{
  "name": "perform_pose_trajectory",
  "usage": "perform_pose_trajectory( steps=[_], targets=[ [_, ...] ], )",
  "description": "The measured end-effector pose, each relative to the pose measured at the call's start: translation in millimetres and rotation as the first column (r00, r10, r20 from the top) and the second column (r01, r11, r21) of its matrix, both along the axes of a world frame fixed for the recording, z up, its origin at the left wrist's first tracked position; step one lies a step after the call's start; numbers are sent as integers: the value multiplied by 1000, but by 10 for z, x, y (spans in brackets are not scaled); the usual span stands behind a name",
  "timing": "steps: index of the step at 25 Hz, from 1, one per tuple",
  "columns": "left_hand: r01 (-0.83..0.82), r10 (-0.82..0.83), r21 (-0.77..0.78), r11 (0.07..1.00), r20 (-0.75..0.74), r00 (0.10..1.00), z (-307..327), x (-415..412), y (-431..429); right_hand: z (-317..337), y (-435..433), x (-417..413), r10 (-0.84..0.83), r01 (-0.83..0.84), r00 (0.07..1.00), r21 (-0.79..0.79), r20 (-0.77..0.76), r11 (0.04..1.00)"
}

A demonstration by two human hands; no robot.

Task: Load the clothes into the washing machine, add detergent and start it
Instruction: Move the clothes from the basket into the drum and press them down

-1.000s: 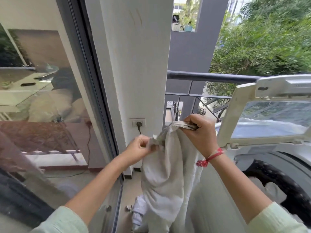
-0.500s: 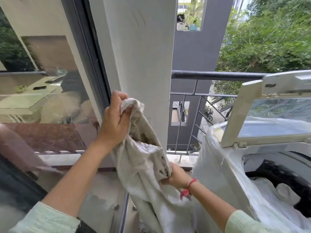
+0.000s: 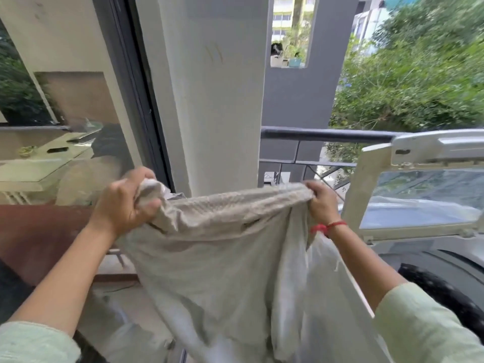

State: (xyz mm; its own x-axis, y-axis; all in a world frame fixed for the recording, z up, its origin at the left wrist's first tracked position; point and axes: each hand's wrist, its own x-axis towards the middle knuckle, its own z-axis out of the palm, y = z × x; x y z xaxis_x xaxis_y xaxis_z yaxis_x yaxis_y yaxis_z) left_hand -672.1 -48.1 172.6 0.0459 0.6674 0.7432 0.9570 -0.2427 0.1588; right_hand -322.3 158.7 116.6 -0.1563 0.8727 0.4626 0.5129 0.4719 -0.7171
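A pale beige garment (image 3: 222, 258) hangs spread out in front of me, held up by its top edge. My left hand (image 3: 125, 203) grips one bunched corner at the left. My right hand (image 3: 320, 203), with a red thread on the wrist, grips the other corner at the right. The top-loading washing machine (image 3: 419, 255) stands at the right with its white lid (image 3: 366, 184) raised. Part of its dark drum opening (image 3: 440, 286) shows beyond my right forearm. What lies inside the drum is hidden.
A white pillar (image 3: 209, 100) rises straight ahead with a dark sliding glass door (image 3: 65, 153) to its left. A dark balcony railing (image 3: 324, 134) runs behind the machine, with trees beyond. The floor below the garment is mostly hidden.
My hands have moved apart and level, stretching the garment's top edge wide. Half a second ago the left hand was high and the right hand low on the bunched cloth.
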Motion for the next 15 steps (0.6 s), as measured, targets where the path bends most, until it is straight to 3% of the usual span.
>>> perform_pose_trajectory(
  steps=[3, 4, 6, 7, 9, 12, 14, 15],
  targets=[
    [-43, -6, -144, 989, -324, 946, -102, 116, 264, 951, -66, 158, 24, 94, 954, 372, -300, 923],
    [-69, 17, -153, 986, -319, 948, -56, 201, 392, 1066, -101, 165, 97, 57, 917, 369, -386, 928],
    [-169, 136, -177, 970, -184, 973, 156, 348, 620, 993, -145, 205, 167, -88, 887, 198, -430, 976],
    [-239, 222, -168, 956, -118, 968, 267, 391, 692, 875, -115, 300, 140, -114, 932, 98, -334, 989],
    [-362, 355, -127, 924, -70, 932, 401, 361, 775, 721, -78, 604, 76, -79, 993, 35, 87, 996],
    [-441, 445, -95, 893, 28, 895, 486, 366, 848, 909, -143, 912, 133, -180, 815, 29, 565, 983],
    [-461, 468, -79, 884, 113, 877, 500, 469, 873, 979, -187, 982, 95, -227, 727, 108, 680, 968],
    [-461, 465, -67, 885, 158, 871, 503, 549, 889, 946, -198, 1024, 30, -231, 761, 228, 648, 946]
  ],
)
